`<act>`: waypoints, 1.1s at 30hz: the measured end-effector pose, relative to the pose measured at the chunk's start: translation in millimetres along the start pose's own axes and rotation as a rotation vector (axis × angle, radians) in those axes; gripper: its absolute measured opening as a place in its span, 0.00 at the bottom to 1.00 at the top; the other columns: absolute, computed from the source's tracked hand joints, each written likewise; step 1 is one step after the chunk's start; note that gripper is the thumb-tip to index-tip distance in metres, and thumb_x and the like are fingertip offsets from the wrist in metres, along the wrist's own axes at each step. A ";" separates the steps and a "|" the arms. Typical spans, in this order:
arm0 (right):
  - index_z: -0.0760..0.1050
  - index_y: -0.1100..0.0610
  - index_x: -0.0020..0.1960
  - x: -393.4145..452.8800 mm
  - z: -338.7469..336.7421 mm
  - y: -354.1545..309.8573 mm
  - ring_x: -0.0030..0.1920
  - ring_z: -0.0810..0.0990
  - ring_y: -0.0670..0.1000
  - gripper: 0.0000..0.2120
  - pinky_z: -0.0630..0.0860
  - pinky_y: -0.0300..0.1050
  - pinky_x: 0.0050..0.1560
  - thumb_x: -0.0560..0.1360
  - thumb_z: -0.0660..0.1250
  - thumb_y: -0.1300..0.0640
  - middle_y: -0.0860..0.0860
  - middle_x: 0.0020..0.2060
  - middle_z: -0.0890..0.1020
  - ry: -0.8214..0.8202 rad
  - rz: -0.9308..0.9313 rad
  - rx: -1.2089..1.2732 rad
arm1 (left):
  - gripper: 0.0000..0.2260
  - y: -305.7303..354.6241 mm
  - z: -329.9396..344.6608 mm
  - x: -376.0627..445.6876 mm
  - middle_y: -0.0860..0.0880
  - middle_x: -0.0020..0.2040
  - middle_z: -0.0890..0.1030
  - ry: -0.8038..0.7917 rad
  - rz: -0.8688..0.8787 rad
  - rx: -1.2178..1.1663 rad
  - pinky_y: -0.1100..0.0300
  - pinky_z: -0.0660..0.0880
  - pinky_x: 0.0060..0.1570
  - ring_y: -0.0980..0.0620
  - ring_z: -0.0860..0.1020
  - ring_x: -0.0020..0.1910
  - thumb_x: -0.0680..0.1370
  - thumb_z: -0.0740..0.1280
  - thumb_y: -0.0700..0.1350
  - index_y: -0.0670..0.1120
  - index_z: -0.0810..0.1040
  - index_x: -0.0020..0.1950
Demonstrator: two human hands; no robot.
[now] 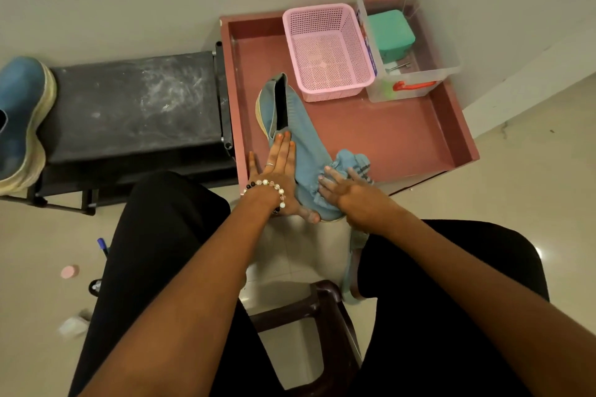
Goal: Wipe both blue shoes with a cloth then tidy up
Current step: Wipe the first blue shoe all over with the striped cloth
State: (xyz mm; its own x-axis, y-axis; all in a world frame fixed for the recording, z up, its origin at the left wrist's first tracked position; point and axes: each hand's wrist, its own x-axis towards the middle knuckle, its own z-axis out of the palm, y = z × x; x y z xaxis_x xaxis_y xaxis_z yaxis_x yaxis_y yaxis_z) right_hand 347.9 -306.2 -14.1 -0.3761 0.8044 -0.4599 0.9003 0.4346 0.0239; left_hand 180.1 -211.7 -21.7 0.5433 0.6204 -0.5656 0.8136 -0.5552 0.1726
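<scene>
One blue shoe lies in the reddish tray, its toe pointing toward me at the tray's near edge. My left hand lies flat with spread fingers along the shoe's left side, holding it steady. My right hand presses a bunched light-blue cloth against the shoe's toe end. The second blue shoe, with a pale thick sole, rests on the black bench at the far left, away from both hands.
A pink mesh basket and a clear box holding a green block stand at the back of the tray. A dark stool is between my knees. A pink disc and small items lie on the floor at left.
</scene>
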 end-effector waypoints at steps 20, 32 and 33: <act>0.59 0.68 0.72 22.6 -5.4 -17.6 0.73 0.56 0.65 0.26 0.66 0.65 0.65 0.77 0.57 0.61 0.63 0.73 0.59 0.101 0.187 0.222 | 0.69 -0.9 1.4 0.6 0.48 0.72 0.23 -0.007 -0.014 0.038 0.34 0.36 0.69 0.51 0.24 0.70 0.54 0.63 0.80 0.43 0.26 0.73; 0.60 0.62 0.74 -18.9 -32.5 -68.7 0.74 0.56 0.58 0.28 0.58 0.51 0.71 0.74 0.58 0.68 0.59 0.73 0.60 0.025 0.429 0.798 | 0.62 1.9 -1.9 -4.5 0.48 0.72 0.24 0.049 -0.028 0.111 0.30 0.37 0.67 0.49 0.27 0.72 0.63 0.69 0.68 0.42 0.28 0.74; 0.71 0.61 0.67 -24.5 -38.3 -52.3 0.66 0.70 0.52 0.23 0.67 0.44 0.63 0.73 0.59 0.70 0.59 0.65 0.73 0.074 0.449 0.934 | 0.64 1.4 -2.3 -5.0 0.48 0.72 0.24 0.038 -0.021 0.100 0.31 0.35 0.67 0.49 0.26 0.72 0.61 0.68 0.71 0.42 0.27 0.73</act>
State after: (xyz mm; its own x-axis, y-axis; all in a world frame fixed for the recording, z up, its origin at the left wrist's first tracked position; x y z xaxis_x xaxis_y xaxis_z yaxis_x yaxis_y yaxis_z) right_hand 301.7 -333.1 29.9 0.0516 0.8513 -0.5221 0.7602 -0.3725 -0.5323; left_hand 179.0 -214.3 -16.8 0.5353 0.6519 -0.5371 0.8012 -0.5931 0.0786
